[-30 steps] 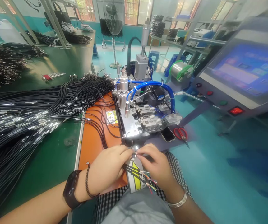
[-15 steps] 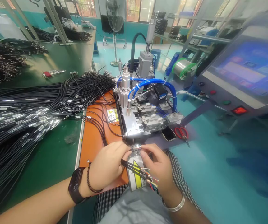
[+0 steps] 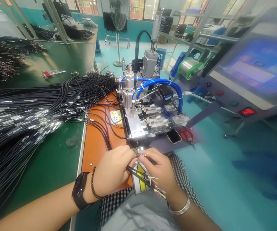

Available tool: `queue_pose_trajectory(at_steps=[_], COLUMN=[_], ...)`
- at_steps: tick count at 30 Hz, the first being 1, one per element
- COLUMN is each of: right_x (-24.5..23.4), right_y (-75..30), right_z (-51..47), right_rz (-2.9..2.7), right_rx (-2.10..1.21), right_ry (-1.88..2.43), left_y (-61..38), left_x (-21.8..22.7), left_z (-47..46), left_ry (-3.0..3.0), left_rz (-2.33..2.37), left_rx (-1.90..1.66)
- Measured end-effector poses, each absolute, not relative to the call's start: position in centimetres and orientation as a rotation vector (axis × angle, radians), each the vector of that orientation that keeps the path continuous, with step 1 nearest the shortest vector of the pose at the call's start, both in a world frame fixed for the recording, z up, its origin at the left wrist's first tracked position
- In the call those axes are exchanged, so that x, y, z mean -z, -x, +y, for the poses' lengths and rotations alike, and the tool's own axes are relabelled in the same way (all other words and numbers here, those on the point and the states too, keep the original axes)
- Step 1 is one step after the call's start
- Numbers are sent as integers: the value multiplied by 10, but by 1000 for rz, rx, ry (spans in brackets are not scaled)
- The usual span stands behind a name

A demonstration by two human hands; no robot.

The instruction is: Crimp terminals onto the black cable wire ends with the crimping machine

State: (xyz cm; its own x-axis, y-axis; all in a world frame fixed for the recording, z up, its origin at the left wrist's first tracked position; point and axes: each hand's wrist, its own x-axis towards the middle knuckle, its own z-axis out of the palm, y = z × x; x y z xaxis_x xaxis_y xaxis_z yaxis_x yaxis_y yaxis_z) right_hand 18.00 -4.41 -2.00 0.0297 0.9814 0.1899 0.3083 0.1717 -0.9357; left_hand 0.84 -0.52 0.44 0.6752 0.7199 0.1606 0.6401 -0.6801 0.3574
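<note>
My left hand (image 3: 113, 168) is closed around several black cables (image 3: 140, 175). Their stripped ends, with thin coloured wires (image 3: 161, 192), slant down to the right below my right hand. Between the two hands another cable end shows fine pale wires (image 3: 143, 154), pinched in the fingertips of my right hand (image 3: 161, 168). Both hands meet just in front of the metal bench machine (image 3: 135, 126), over a small fixture at its near edge, which the fingers partly cover. Beneath the cables is a white panel with a yellow warning mark (image 3: 142, 183).
A large bundle of black cables (image 3: 32, 106) with silvery ends lies on the green table at left. Orange board (image 3: 95, 138) supports the machine's left side. A phone (image 3: 174, 136) and red-handled scissors (image 3: 188, 136) lie right of it. A control screen (image 3: 256, 69) and solder spool (image 3: 190, 69) stand beyond.
Fine wires of one cable end now show between my fingertips. The held cables have shifted slightly, their loose ends a little lower. My right hand has moved slightly left.
</note>
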Motion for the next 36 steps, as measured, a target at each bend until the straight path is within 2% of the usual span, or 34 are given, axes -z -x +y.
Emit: queue_pose_trajectory(at_steps=[6, 12, 16, 20, 29, 36], right_x=[23, 28, 30, 27, 16, 2], right_y=[-182, -188, -193, -197, -200, -193], right_z=[-42, -37, -34, -31, -35, -51], right_rz=[-1427, -1242, -1237, -1303, -1274, -1377], right_rx=[-897, -1181, -1207, -1280, -1239, -1102], right_ry=[1325, 1187, 1044, 1092, 1180, 1410], left_y=[-9, -7, -7, -7, -7, -9], left_x=[-3, -3, -2, 0, -1, -1], left_z=[-4, -6, -6, -6, -8, -8], left_ry=[-2680, -2685, -2679, -2729, -2805, -2779], left_rz=[1070, 1036, 1046, 1034, 1074, 1194], left_rx=[-415, -464, -449, -425, -414, -441])
